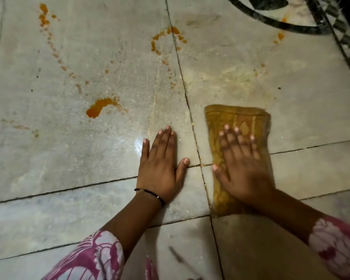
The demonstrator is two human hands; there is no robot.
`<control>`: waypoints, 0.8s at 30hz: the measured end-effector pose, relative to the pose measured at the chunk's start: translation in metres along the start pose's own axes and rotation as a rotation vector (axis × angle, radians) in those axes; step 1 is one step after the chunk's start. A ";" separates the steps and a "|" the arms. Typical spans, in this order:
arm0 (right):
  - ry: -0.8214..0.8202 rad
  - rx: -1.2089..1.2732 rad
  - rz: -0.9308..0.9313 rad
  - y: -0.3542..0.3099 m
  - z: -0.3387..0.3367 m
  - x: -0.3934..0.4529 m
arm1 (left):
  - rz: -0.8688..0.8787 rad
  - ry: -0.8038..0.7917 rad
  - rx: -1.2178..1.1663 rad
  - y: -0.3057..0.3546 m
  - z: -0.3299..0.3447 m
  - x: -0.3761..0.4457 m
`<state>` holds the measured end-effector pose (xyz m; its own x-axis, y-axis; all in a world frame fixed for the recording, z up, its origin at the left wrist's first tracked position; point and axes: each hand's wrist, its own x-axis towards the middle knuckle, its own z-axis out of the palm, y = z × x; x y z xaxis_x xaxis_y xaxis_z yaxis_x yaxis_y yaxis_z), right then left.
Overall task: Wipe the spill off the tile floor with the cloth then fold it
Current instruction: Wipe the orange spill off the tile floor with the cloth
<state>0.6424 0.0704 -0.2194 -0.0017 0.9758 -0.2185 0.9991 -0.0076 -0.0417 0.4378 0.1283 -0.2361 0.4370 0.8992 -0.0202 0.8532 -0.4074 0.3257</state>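
- The cloth (pixel 233 126) I'm watching is yellow-brown with a woven pattern, folded into a long pad and lying flat on the tile floor (pixel 69 158), directly under my right hand (pixel 242 168).
- That right hand lies palm-down on the cloth, fingers straight and spread, pressing rather than gripping; it looks blurred, so I can't make out finer detail of the fingers.
- The cloth's far end sticks out beyond the fingertips, and its near end runs back under the wrist.
- My left hand (pixel 162 168) is just beside the cloth on its left, apart from it, flat on bare tile with fingers straight and thumb out, holding nothing.
- A thin black bracelet (pixel 150 194) circles the left wrist; a pink and white floral sleeve (pixel 93 257) covers the forearm behind it.
- Around and ahead of both hands I see a pale, streaky wet film on the tiles.
- The orange spill (pixel 100 108) sits ahead and to the left of the left hand as a thick blob, well apart from the cloth.
- More orange drops trail farther off to the upper left, and another cluster lies ahead of the cloth along the grout line.
- A dark curved cable (pixel 271 19) crosses the floor far ahead on the right.
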 end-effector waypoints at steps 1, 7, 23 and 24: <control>-0.006 -0.022 -0.066 -0.009 0.002 -0.003 | 0.001 -0.004 0.005 0.000 0.000 0.000; 0.064 -0.023 0.064 0.029 -0.012 0.068 | -0.010 -0.003 0.051 0.004 -0.002 0.002; 0.029 0.044 -0.043 0.020 -0.013 0.053 | 0.018 -0.041 0.076 -0.003 0.000 0.018; 0.039 0.053 0.008 0.035 -0.012 0.046 | 0.019 -0.041 0.076 -0.004 0.001 0.018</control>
<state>0.6774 0.1177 -0.2195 0.0093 0.9834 -0.1812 0.9955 -0.0263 -0.0914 0.4428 0.1456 -0.2384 0.4633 0.8845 -0.0539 0.8632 -0.4367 0.2534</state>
